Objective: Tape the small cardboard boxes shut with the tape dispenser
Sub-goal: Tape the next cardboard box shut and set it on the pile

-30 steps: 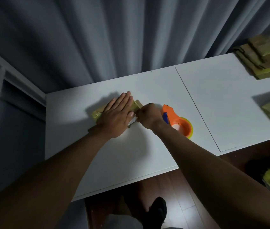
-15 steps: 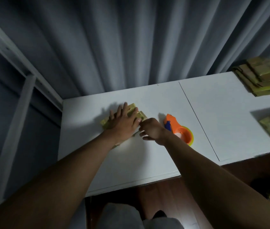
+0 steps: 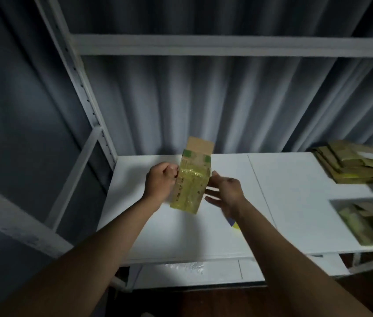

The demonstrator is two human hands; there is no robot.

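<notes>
Gripping the left edge of a small cardboard box (image 3: 191,187), the left hand (image 3: 161,182) curls its fingers around it and lifts it clear above the white table (image 3: 295,202), seen from the head camera. Its top flap stands open, and glossy tape covers the near face. At the box's right edge the right hand (image 3: 225,191) spreads loose fingers; whether they touch cannot be told. Behind that forearm, a yellow sliver of the tape dispenser (image 3: 235,226) shows. Flattened boxes (image 3: 350,163) are stacked at far right, before a grey curtain (image 3: 203,106).

Glossy tape on matt cardboard box (image 3: 190,188); smooth white table (image 3: 295,202).
</notes>
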